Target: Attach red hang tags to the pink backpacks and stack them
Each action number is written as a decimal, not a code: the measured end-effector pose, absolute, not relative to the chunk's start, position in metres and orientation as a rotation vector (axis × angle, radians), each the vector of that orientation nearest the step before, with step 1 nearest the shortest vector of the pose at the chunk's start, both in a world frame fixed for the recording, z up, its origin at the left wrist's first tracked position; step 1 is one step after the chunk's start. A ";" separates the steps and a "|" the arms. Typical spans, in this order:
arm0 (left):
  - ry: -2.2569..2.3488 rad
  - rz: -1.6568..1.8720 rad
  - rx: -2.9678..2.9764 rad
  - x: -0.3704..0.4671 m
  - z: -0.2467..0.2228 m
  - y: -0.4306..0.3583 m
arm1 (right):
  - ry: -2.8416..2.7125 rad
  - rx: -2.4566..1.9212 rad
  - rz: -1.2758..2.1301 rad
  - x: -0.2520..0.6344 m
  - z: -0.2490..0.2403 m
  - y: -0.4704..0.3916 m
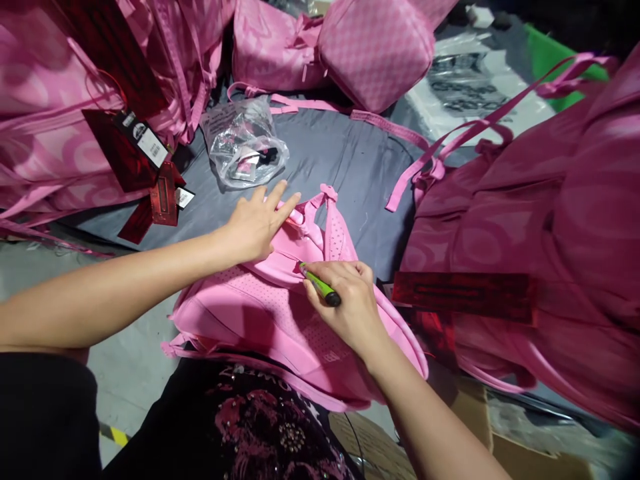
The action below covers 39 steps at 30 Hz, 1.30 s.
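Note:
A pink backpack lies in front of me, its near end by my lap and its straps toward the table. My left hand rests with spread fingers on the upper part of the bag. In my right hand is a green marker with a black end, held between thumb and fingers. The marker's far end meets the pink fabric just right of my left hand. Whether its tip is bare is too small to tell.
Large pink bags with red tags stand at the left and right. Smaller pink bags lie at the back. A clear plastic bag sits on the grey-covered table. Cardboard shows at lower right.

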<state>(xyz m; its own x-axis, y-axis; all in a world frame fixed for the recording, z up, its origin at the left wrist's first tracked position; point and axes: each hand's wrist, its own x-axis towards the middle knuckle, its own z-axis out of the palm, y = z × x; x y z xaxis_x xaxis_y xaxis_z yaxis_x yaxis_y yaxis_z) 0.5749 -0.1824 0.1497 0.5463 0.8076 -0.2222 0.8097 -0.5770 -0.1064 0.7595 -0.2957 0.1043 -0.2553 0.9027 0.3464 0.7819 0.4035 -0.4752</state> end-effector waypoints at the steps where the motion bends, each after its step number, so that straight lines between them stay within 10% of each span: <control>1: 1.448 -0.376 2.762 0.575 0.149 -0.183 | -2.072 -1.432 0.299 0.757 0.103 -0.294; 39: 1.579 -0.542 2.611 0.557 0.154 -0.185 | -1.747 -1.486 0.190 0.702 0.080 -0.297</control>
<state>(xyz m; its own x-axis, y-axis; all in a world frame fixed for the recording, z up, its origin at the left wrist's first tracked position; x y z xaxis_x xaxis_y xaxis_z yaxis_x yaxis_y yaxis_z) 0.5573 -0.1851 0.1543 0.4198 0.8508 -0.3162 0.8657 -0.4799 -0.1419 0.7022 -0.2971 0.0802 0.0279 0.8787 0.4766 0.7560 0.2934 -0.5851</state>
